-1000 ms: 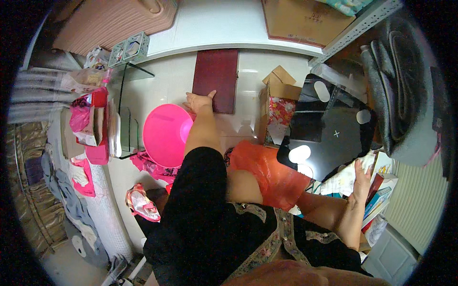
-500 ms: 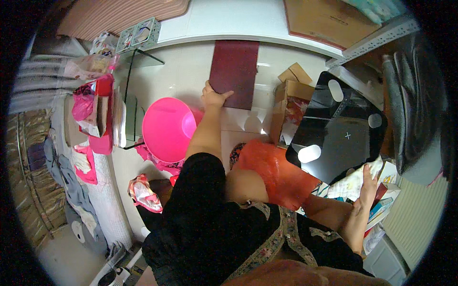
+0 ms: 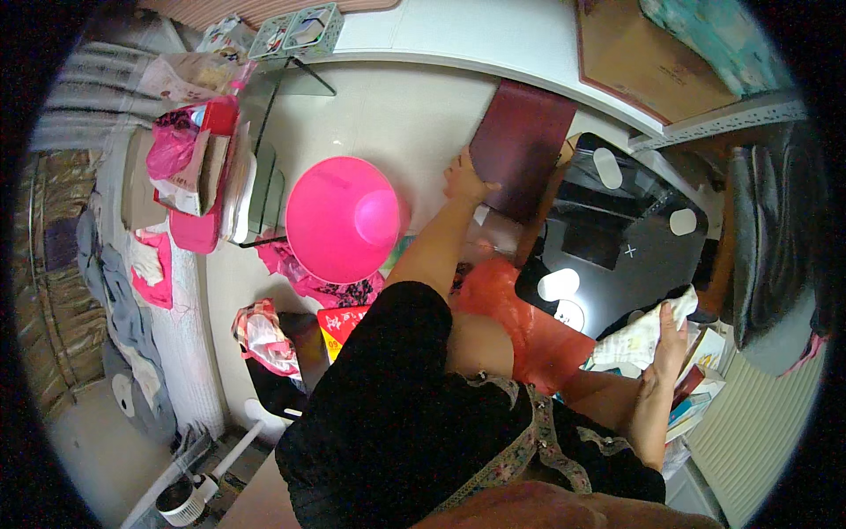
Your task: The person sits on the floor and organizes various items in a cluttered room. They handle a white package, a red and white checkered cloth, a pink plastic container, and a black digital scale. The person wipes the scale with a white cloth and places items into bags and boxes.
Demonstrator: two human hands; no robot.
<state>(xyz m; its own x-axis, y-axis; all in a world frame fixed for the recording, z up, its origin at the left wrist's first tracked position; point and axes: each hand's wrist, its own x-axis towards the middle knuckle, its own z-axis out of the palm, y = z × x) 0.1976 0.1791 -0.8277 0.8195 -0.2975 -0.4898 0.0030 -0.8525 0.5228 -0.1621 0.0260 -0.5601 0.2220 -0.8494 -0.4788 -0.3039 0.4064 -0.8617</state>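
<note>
My left hand (image 3: 467, 176) is closed on the near left edge of a flat maroon board (image 3: 526, 145), with the thumb across its face. The board leans at an angle beside a cardboard box partly hidden behind a black glossy panel (image 3: 608, 225). Pale oval pads sit near the panel's corners, and its surface mirrors the light. At the panel's near right edge, my right hand (image 3: 667, 348) grips a white cloth (image 3: 630, 339) with faint printing. Whether those fingers also hold the panel is hidden by the cloth.
A pink bucket (image 3: 344, 220) stands left of my left arm. Translucent red plastic (image 3: 515, 317) lies by my legs. A glass-shelved rack (image 3: 264, 167) and a stack with a pink tray (image 3: 194, 231) are further left. A large cardboard box (image 3: 656, 66) sits on the white ledge (image 3: 414, 35).
My left hand and the maroon board have moved right, nearer the black panel, and the board has turned to a slant. My right hand still holds the cloth. The view has shifted slightly.
</note>
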